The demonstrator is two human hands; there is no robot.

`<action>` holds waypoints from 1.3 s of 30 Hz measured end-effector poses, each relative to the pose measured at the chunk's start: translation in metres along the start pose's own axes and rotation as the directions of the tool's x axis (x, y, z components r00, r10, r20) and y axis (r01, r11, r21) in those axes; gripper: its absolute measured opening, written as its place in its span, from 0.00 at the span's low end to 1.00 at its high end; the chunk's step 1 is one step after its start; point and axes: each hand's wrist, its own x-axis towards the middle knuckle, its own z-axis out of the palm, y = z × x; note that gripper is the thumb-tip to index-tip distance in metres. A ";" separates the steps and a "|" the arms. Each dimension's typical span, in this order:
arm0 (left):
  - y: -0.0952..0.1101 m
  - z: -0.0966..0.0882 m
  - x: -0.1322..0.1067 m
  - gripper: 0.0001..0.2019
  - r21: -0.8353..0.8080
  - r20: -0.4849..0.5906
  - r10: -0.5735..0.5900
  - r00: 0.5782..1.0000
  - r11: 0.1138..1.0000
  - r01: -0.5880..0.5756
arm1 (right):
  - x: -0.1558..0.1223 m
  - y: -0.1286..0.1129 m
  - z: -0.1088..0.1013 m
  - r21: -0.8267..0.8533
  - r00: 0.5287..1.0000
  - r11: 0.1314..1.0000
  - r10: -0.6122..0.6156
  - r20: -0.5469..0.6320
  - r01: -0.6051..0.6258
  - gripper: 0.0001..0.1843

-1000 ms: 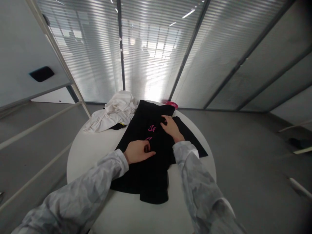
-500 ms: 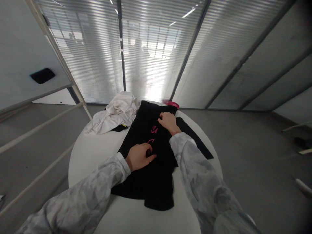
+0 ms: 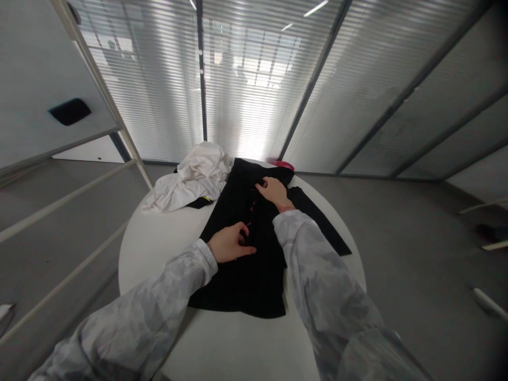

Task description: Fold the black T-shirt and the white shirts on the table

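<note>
A black T-shirt [image 3: 246, 254] with pink print lies spread across a round white table [image 3: 159, 248], directly under both hands. The left hand [image 3: 229, 243] rests on the middle of the garment, fingers curled loosely with the fingertips pressed into the fabric; whether they pinch a fold cannot be told. The right hand [image 3: 273, 192] lies farther out, near the far end of the shirt, palm down with the fingers bent against the cloth just beside the pink print [image 3: 250, 207], most of which is hidden in a crease between the two hands. The hands are apart, one nearer the body and one farther away, both touching the same shirt. Both arms wear pale grey patterned sleeves [image 3: 317, 286].

To the left of the right hand, and beyond the left hand, a crumpled white garment [image 3: 190, 180] sits in a heap, touching the edge of the black shirt. Just beyond the right hand, at the far rim of the table, a small pink object [image 3: 282, 165] peeks out behind the black fabric. Past the table stands a wall of glass panels with closed blinds [image 3: 254, 79].
</note>
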 end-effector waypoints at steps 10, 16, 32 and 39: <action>0.004 -0.002 -0.004 0.27 -0.203 0.291 -0.042 0.956 0.974 0.104 | -0.091 0.054 -0.018 0.206 0.946 0.929 -0.322 0.040 0.307 0.29; 0.013 0.011 -0.010 0.23 -0.332 0.486 0.075 0.871 0.937 0.105 | -0.100 0.062 -0.015 0.166 0.948 0.940 -0.312 0.061 0.299 0.31; 0.021 -0.007 -0.045 0.22 -0.583 -0.095 -0.062 0.994 0.812 -0.005 | -0.101 0.061 -0.017 0.151 0.956 0.949 -0.287 0.064 0.275 0.31; -0.008 -0.006 -0.059 0.22 -0.510 -0.134 0.081 0.988 0.849 -0.139 | -0.100 0.065 -0.013 0.144 0.958 0.950 -0.285 0.044 0.276 0.30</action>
